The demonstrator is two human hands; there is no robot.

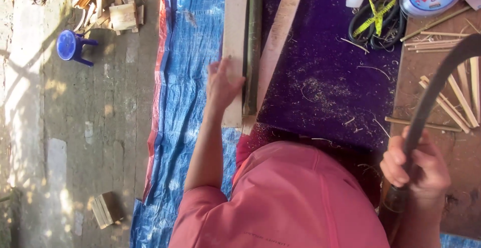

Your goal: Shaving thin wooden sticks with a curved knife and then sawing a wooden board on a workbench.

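- While the left hand [223, 85] lies open, fingers spread, on a pale wooden plank [234, 37], the right hand [418, 168] is closed around a curved blade's handle [401, 193].
- Just right of the left hand lie one green bamboo pole [253, 42] and one second plank [280, 27].
- Beyond the right hand, thin bamboo strips [451, 97] lie scattered; their count is unclear.

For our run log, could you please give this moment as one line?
left hand: rests on pale split bamboo slat | right hand: grips curved blade's handle | surface: purple mat
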